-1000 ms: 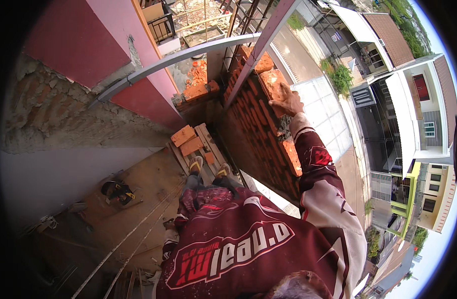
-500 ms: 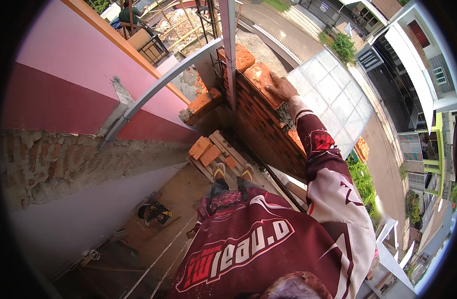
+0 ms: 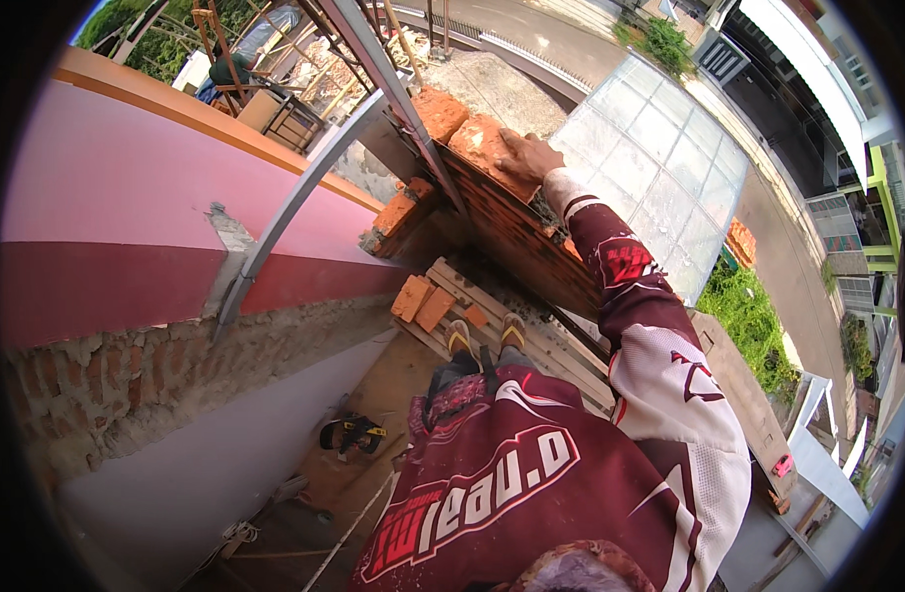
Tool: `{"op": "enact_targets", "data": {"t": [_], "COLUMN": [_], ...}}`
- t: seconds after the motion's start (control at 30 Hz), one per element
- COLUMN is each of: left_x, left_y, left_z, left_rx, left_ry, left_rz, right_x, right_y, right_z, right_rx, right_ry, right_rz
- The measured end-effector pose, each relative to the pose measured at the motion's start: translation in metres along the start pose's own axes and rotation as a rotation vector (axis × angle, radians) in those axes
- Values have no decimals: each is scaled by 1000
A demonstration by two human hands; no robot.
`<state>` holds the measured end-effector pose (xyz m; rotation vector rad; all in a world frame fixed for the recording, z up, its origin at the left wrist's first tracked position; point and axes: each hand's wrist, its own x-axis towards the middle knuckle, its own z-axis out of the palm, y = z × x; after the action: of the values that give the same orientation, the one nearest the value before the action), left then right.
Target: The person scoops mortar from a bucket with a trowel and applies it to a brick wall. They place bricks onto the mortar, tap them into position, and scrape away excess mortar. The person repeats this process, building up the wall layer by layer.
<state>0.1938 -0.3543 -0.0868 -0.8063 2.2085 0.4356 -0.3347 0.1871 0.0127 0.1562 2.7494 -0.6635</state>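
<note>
My right hand rests on the near end of an orange brick on top of the brick wall. Its fingers are spread over the brick's upper face, not wrapped round it. Another orange brick sits beside that one, farther along the same course, close to a slanting metal post. Grey mortar shows on the wall top below my wrist. My left hand is out of sight, its side covered by my maroon shirt.
My feet stand on wooden planks, with loose bricks by them. A curved grey metal bar crosses in front of the pink wall. Black-and-yellow gear lies on the board below. Beyond the wall are a translucent roof and a street.
The view has turned and shifted, so the wall and posts sit farther left and more tilted. My right hand stays on the same brick. A left hand glimpsed at my side before is now hidden.
</note>
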Motion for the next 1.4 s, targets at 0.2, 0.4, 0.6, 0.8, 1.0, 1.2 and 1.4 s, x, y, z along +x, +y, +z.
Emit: {"op": "enact_targets", "data": {"t": [0.2,0.4,0.6,0.8,1.0,1.2,1.4], "left_x": [-4,-11,-18,-22,-23,-23,-21], "left_y": [5,6,8,8,10,13,15], "left_z": [-5,-7,-7,-10,-13,-15,-21], "left_rx": [14,15,21,20,23,28,43], "left_ry": [8,18,24,34,43,51,59], "left_rz": [6,5,6,5,12,25,44], "right_x": [3,-1,-6,-5,-6,-5,-8], "right_y": [-1,-3,-7,-8,-8,-6,-8], "right_z": [2,2,-1,-1,-2,2,9], "right_rx": [-67,-65,-71,21,-16,14,-25], "right_ry": [-10,21,24,-6,-14,3,51], "right_rz": [34,37,49,69,69,78,80]}}
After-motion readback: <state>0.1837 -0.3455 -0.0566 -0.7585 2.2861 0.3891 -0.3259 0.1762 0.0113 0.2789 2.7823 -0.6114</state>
